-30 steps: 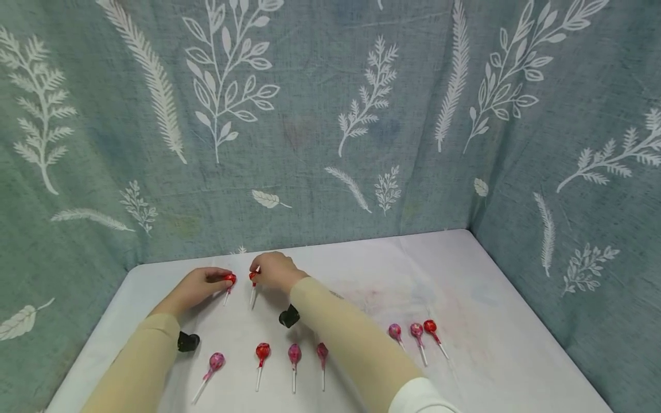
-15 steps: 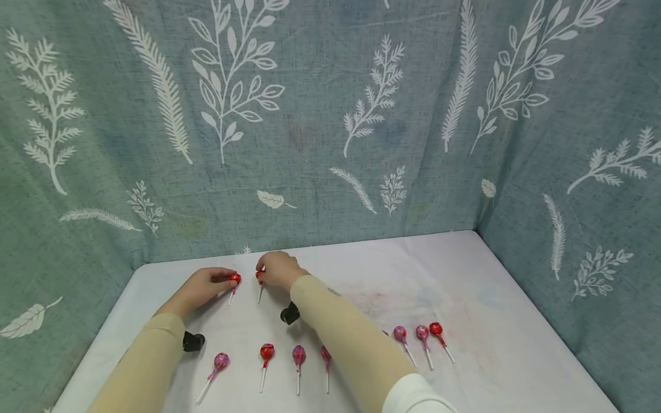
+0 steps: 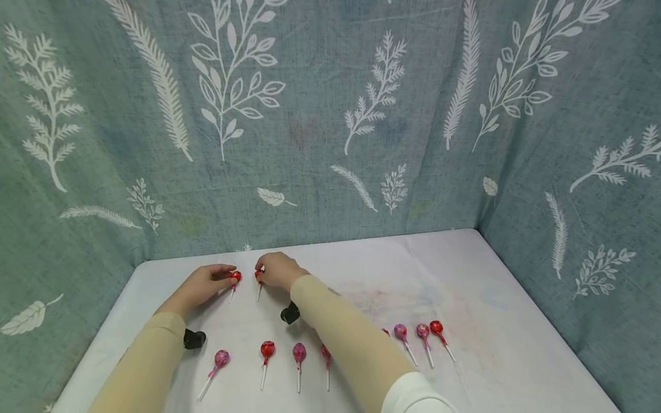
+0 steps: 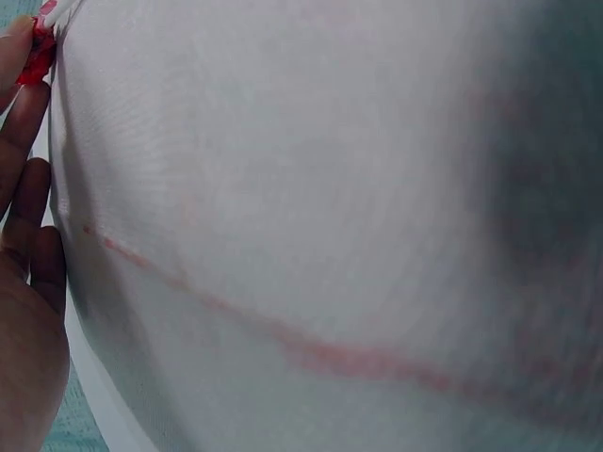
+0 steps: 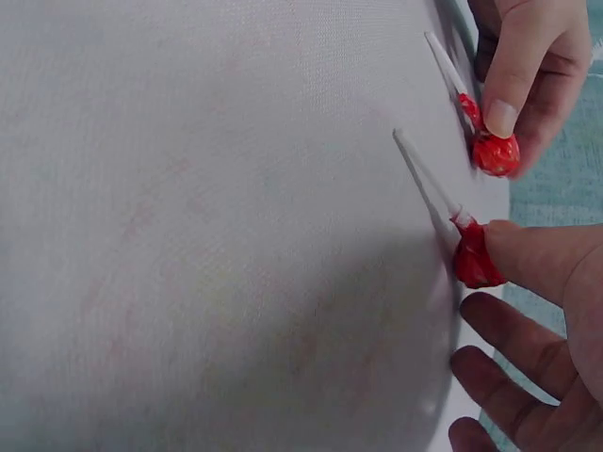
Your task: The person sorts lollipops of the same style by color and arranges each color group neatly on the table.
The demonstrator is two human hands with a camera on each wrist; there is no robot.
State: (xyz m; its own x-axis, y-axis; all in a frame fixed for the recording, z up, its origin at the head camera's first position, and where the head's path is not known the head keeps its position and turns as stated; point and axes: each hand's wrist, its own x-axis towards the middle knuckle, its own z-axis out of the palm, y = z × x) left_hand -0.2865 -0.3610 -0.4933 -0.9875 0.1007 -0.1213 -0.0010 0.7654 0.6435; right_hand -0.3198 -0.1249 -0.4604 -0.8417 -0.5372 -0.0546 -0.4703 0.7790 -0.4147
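Near the back left of the white table (image 3: 356,321), my left hand (image 3: 202,287) pinches the wrapped head of a red lollipop (image 3: 236,276) between thumb and fingers. Just right of it, my right hand (image 3: 279,269) holds a second red lollipop (image 3: 259,276) by its head, partly covered by the fingers. Both white sticks point toward the front, roughly side by side. In the right wrist view, the right thumb presses on the nearer lollipop (image 5: 476,259), and the left thumb lies on the other lollipop (image 5: 497,155). Only a corner of the left lollipop (image 4: 38,52) shows in the left wrist view.
Toward the front lie a purple-pink lollipop (image 3: 222,359), a red lollipop (image 3: 267,349) and two pink ones, one partly behind the right sleeve (image 3: 351,338). Several more lollipops (image 3: 423,330) lie right of that sleeve. A patterned green-blue curtain (image 3: 310,132) stands behind the table.
The head view has shifted slightly. The right hand's lollipop has moved a little toward the back, and another lollipop now peeks out beside the right sleeve. Both hands keep their hold.
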